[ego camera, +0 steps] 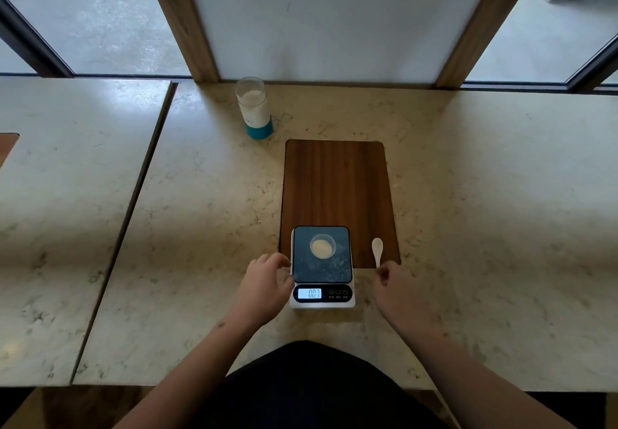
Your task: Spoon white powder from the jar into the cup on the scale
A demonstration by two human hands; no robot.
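Your right hand (396, 283), empty w/ fingers loosely curled, sits just below the small white plastic spoon (377, 250), whose handle points toward you, lying on the wooden board (336, 184) right of the scale (322, 266).

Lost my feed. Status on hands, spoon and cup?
Left hand at scale edge, empty. Right hand by spoon handle, grip unclear. Cup on scale, powder inside. Jar far back, path clear.
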